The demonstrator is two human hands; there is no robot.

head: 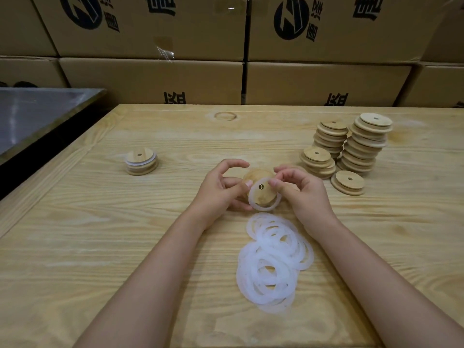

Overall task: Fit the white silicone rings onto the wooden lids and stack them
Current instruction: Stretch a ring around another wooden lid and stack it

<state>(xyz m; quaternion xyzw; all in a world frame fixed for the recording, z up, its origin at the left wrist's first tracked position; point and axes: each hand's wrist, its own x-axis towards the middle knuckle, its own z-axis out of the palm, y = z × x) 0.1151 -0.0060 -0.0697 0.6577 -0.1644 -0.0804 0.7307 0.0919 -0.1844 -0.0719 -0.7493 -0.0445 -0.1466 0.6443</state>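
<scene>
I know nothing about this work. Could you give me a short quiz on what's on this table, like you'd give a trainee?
1. True or false: the left hand and the right hand hold one wooden lid with a white ring at its rim.
2. Where does the pile of loose rings lie? A) on the table, nearer the person than the hands; B) in a bowl; C) on the floor.
3. Fill in: the short stack of ringed lids stands on the person's ____ side, the bare lids on the other.

Key: 1 true; 2 A; 3 left.
</scene>
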